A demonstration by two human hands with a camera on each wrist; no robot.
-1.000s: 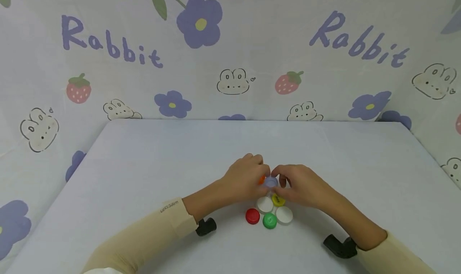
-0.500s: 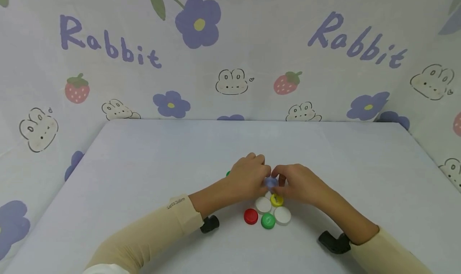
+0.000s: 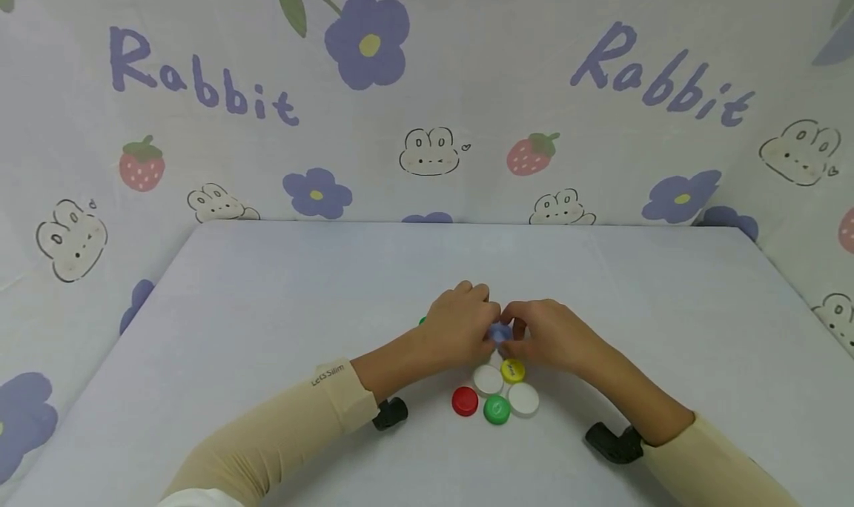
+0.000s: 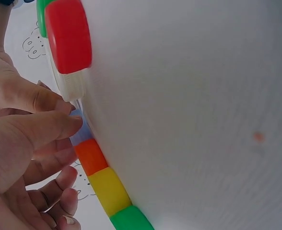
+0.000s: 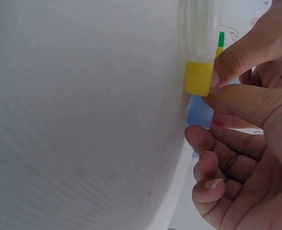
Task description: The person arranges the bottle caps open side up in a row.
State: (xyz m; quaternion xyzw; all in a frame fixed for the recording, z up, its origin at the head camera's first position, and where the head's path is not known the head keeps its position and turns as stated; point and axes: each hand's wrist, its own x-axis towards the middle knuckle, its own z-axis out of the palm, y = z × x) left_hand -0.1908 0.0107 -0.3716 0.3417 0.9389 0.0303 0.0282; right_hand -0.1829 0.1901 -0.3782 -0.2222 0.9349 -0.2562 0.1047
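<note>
A blue bottle cap [image 3: 500, 333] lies on the white table between my hands. From the left, my left hand [image 3: 459, 327] pinches its edge, and the thumb lies against the cap in the left wrist view. My right hand [image 3: 555, 336] pinches the same cap from the right. Beside the blue cap, an orange cap [image 4: 91, 158], a yellow cap [image 4: 110, 191] and a green cap [image 4: 132, 219] run in a row, mostly hidden under the left hand in the head view. Closer to me sit another yellow cap [image 3: 512, 370] and a white cap [image 3: 488, 380].
A red cap [image 3: 465, 401], a second green cap [image 3: 497, 409] and a larger white cap [image 3: 523, 400] lie at the near end of the group. Black mounts hang under both wrists. A cloth printed with rabbits and flowers stands behind the table [image 3: 300, 270].
The left hand has shifted slightly right, covering the orange cap and revealing a bit of green behind its wrist. Blue cap and right hand have moved slightly away from me.
</note>
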